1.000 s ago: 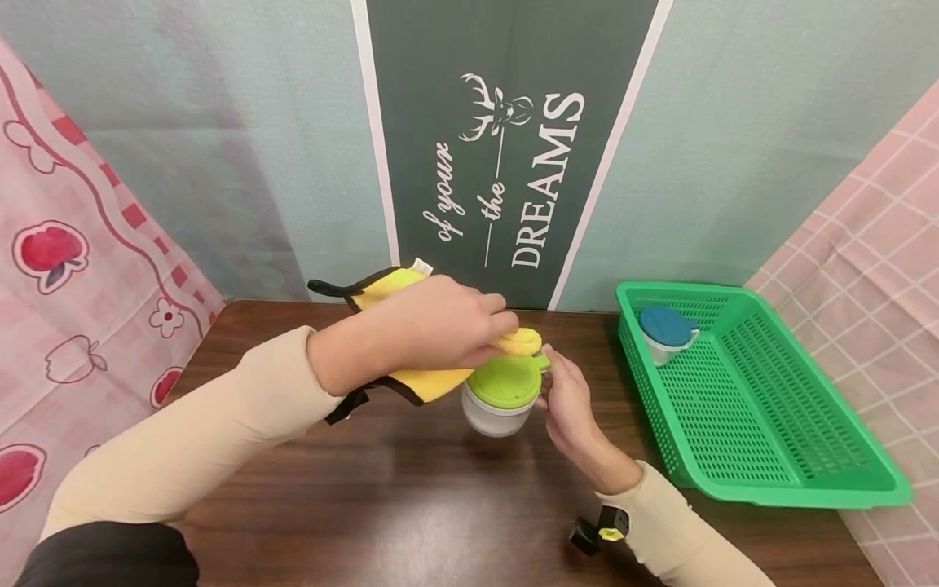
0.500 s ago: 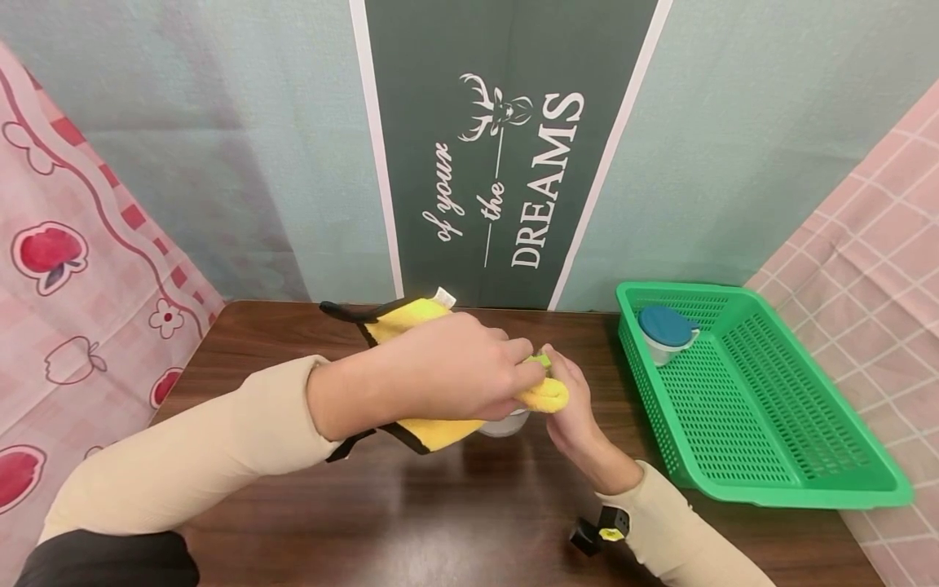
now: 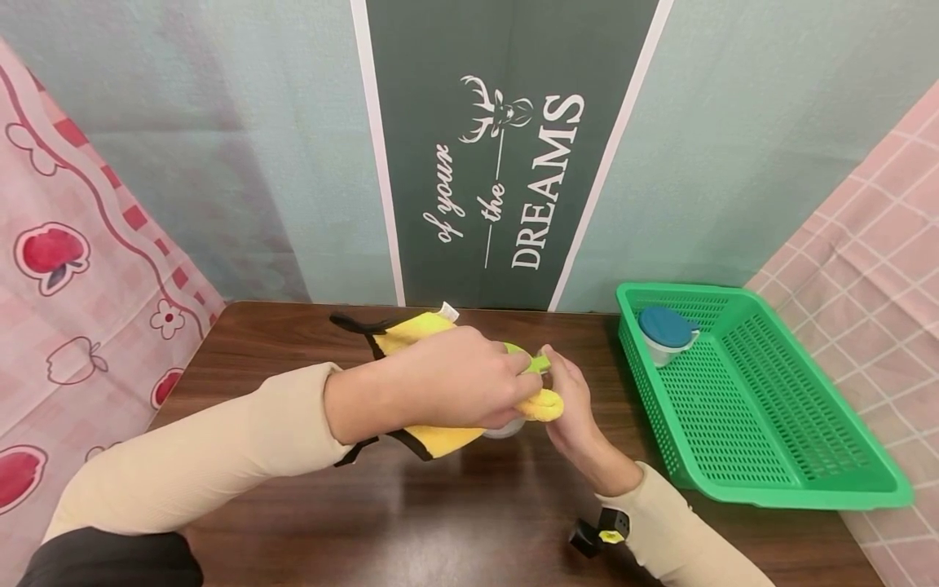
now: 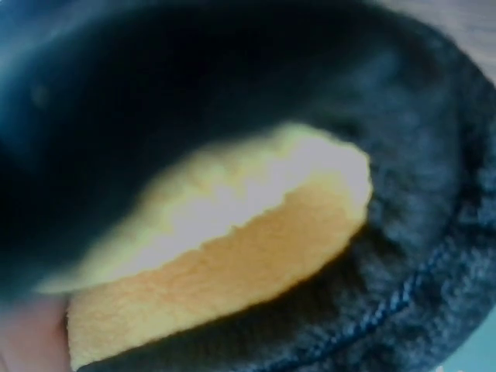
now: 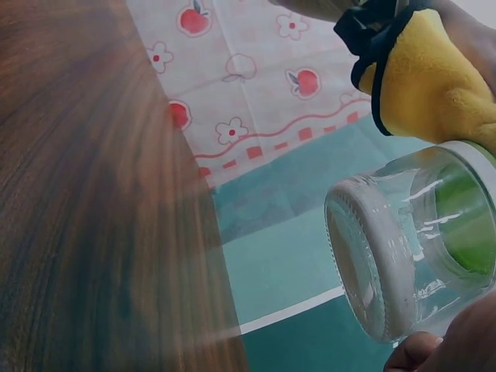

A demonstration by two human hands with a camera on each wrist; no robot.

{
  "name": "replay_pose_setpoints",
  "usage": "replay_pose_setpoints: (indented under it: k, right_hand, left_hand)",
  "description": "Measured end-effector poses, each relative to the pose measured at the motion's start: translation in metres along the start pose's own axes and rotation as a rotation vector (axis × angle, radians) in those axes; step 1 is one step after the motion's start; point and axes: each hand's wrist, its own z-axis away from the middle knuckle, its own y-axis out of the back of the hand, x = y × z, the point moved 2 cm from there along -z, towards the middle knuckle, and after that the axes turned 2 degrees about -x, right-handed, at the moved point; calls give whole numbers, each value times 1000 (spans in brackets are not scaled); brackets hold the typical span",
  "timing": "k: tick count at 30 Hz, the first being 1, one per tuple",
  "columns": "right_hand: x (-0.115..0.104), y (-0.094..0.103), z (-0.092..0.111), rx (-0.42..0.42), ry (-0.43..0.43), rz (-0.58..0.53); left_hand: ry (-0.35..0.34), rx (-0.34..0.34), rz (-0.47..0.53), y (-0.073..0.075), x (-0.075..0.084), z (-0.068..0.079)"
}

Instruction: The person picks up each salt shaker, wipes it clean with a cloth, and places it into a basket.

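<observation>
My left hand (image 3: 462, 377) grips a yellow cleaning cloth (image 3: 443, 440) with black edging and presses it over the top of a clear glass cup (image 5: 403, 248). The cup's green lid (image 3: 541, 364) is mostly covered by that hand in the head view. On the cup's right side, my right hand (image 3: 575, 399) holds it at the handle, which the fingers largely hide. The right wrist view shows the cup's glass base and side above the table. Folds of the cloth's yellow face and black border fill the left wrist view.
A green plastic basket (image 3: 807, 495) stands on the right of the brown wooden table (image 3: 352, 522). Inside its far left corner sits another cup with a blue lid (image 3: 666, 324). Fabric backdrops (image 3: 220, 163) rise behind the table and along both sides.
The left hand has moved the cloth rightward and nearer the person, from the lid's far edge to across its top. The right hand stays nearly still, holding the cup.
</observation>
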Motion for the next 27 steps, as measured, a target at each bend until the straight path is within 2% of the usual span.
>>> replay_pose_setpoints:
  k: [13, 27]
  right_hand:
    - [-2, -3, 2, -9, 11, 35]
    - [-1, -1, 1, 5, 15, 79]
  left_hand:
    - [36, -66, 20, -3, -1, -3]
    - [56, -86, 6, -7, -4, -7]
